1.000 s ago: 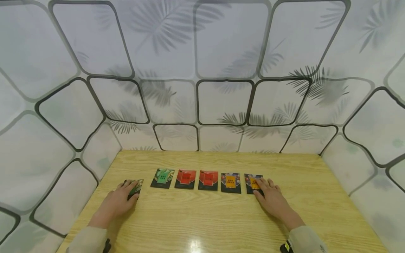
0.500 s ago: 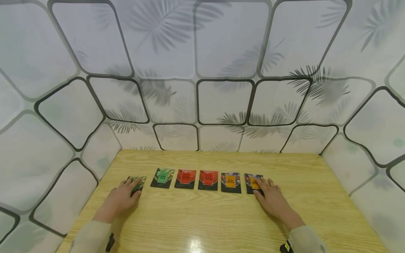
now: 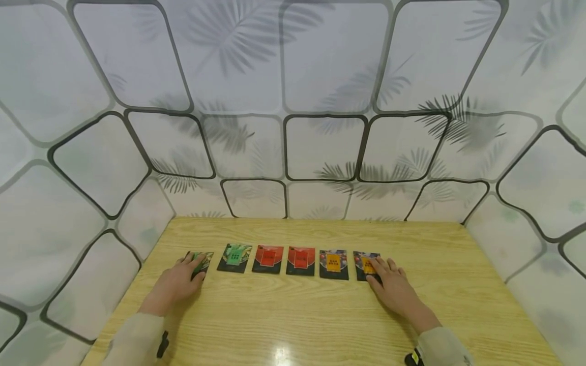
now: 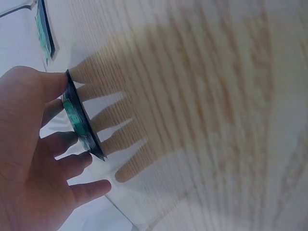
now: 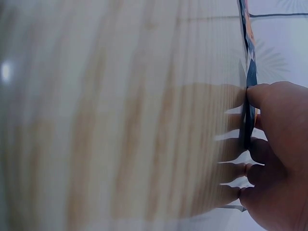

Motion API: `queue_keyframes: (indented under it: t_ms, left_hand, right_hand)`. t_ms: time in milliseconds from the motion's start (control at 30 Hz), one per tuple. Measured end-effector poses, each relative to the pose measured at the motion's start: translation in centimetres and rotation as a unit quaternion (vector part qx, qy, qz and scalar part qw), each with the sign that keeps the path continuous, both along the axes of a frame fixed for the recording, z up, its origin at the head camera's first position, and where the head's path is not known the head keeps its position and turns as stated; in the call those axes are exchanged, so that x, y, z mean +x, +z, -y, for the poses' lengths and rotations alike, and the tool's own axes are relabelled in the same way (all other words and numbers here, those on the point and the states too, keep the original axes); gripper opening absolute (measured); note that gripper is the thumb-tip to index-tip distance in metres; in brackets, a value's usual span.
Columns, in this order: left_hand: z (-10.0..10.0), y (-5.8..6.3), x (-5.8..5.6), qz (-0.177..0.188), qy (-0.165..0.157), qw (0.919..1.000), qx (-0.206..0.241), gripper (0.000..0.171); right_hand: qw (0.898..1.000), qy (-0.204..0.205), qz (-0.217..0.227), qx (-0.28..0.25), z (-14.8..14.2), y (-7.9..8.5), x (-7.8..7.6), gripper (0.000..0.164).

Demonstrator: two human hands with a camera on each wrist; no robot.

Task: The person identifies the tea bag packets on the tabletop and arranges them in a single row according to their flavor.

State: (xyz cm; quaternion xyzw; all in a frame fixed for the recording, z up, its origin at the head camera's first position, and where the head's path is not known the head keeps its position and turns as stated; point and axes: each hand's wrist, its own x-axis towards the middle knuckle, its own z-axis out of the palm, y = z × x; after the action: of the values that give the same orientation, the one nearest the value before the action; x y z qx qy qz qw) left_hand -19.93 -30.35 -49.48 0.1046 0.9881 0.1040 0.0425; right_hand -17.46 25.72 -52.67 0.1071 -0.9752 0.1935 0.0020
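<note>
Flat card-like packets lie in a row on the wooden table (image 3: 293,320). My left hand (image 3: 171,285) rests its fingers on the leftmost green-and-black packet (image 3: 206,261), covering much of it. In the left wrist view, the thumb touches one end of that packet (image 4: 73,115) and spread fingers lie on top. At the row's right end, my right hand (image 3: 397,294) rests on an orange-and-black packet (image 3: 360,267). The right wrist view shows this packet (image 5: 250,77) edge-on, with thumb and fingertips touching it.
Between the hands lie a green packet (image 3: 235,257), two red packets (image 3: 267,260) and another orange packet (image 3: 333,264). A patterned white covering (image 3: 320,147) encloses the table at the back and sides. Bare table stretches in front of the row.
My left hand has slid the leftmost green packet a little right and away from me, closer to the other green one, straightening it. The right hand stays in place.
</note>
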Motion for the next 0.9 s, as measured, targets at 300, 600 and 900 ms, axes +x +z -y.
queue_keyframes:
  t_ms: [300,600,900]
  left_hand:
    - [-0.2,0.0,-0.3,0.005,-0.002,1.0,0.004,0.057]
    - [-0.6,0.0,-0.6,0.0,-0.014,0.9999,0.008,0.055]
    - [-1.2,0.0,-1.1,-0.004,-0.012,0.9998,0.014,0.054]
  right_hand:
    - [1.0,0.001,-0.001,0.002,0.0,0.1,0.0,0.061]
    - [1.0,0.002,0.0,-0.004,-0.1,-0.2,-0.1,0.061]
    - [1.0,0.0,0.004,-0.002,-0.1,-0.3,-0.2,0.061]
